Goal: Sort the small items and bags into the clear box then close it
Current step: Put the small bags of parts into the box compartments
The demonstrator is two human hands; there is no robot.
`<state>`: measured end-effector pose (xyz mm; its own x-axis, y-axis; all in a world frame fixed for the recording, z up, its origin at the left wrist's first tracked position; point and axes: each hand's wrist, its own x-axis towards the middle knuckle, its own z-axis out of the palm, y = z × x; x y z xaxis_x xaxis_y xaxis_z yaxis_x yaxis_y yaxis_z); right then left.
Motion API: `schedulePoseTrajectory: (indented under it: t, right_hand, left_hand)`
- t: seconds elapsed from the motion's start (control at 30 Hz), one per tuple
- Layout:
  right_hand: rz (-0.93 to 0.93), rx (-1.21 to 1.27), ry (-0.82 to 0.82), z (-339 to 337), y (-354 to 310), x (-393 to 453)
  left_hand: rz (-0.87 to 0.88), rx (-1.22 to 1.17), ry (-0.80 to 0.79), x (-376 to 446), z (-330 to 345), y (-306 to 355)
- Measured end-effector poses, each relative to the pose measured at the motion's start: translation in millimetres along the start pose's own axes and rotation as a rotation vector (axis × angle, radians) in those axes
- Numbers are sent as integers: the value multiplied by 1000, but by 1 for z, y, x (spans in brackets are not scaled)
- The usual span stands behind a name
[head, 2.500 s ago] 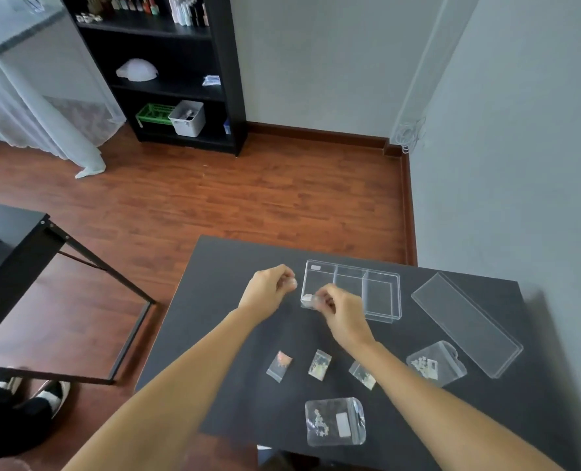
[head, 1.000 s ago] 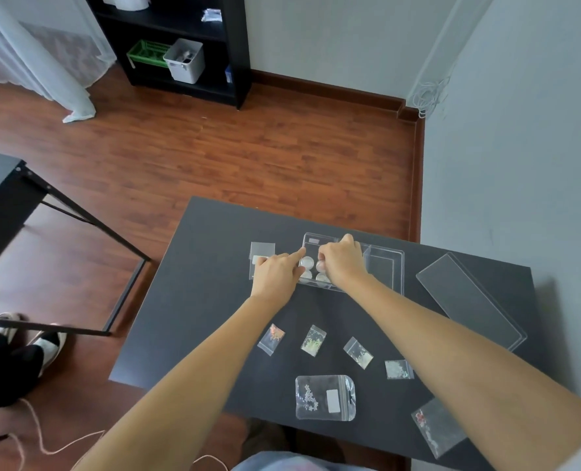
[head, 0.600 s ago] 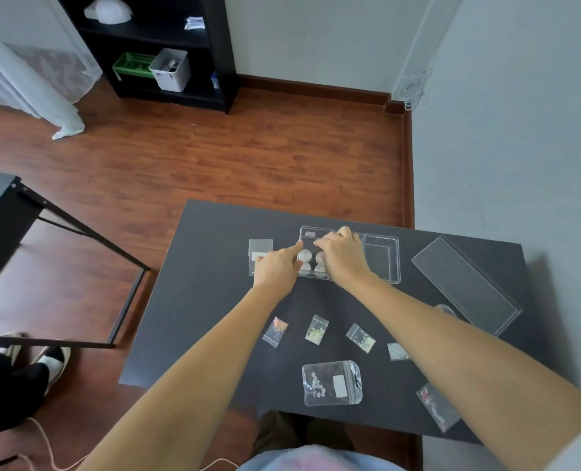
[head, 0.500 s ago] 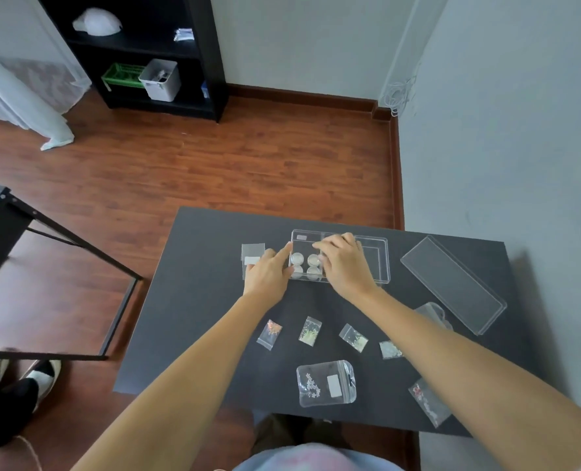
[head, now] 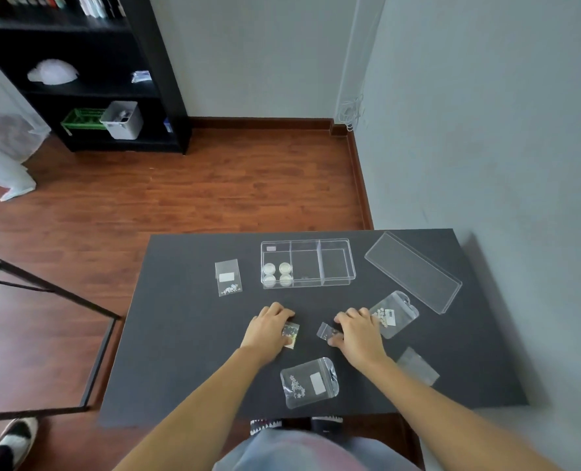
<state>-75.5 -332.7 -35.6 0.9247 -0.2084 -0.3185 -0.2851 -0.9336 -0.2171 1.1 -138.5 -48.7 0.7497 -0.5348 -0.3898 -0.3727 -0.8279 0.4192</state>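
Observation:
The clear box (head: 352, 263) sits open at the back of the black table (head: 180, 334). It has three compartments, and the left one holds several small round white pots (head: 277, 274). Its clear lid (head: 413, 271) lies to the right. My left hand (head: 268, 329) presses down on a tiny glitter bag (head: 291, 333), fingers curled over it. My right hand (head: 358, 331) pinches another tiny bag (head: 327, 330) against the table. Larger zip bags lie around: one left of the box (head: 228, 277), one by my right hand (head: 393, 312), one nearest me (head: 309, 382).
A flat, empty-looking bag (head: 417, 366) lies at the right front. The grey wall runs close along the table's right side. A black shelf unit (head: 88, 96) stands across the wooden floor, and a second black table's frame (head: 44, 290) is on the left.
Both hands have left the box's left compartment, where the round pots now sit, and have come back toward me onto the tiny bags. The camera has tilted up.

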Motion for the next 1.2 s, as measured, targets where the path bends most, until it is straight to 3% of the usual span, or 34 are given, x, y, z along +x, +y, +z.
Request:
schedulePoseTrajectory:
  t: [0.33,0.47,0.63,0.87,1.07,1.2]
  right_hand:
    - [29,6,-111,-3,-14,10]
    - [-3,57,-147,-5,-13,14]
    - [38,398,9,-11,2,12]
    - [101,618,255,-41,20,25]
    - [112,625,300,-49,33,36]
    - [94,589,311,-47,41,38]
  left_hand:
    - [-5,171,-109,9,-6,10]
    - [-26,55,-156,8,-10,11]
    - [8,-236,-35,7,-32,17]
    - [38,-328,234,59,-86,29]
    - [-38,-292,146,102,-92,36]
    - [-40,-11,54,114,-82,36]
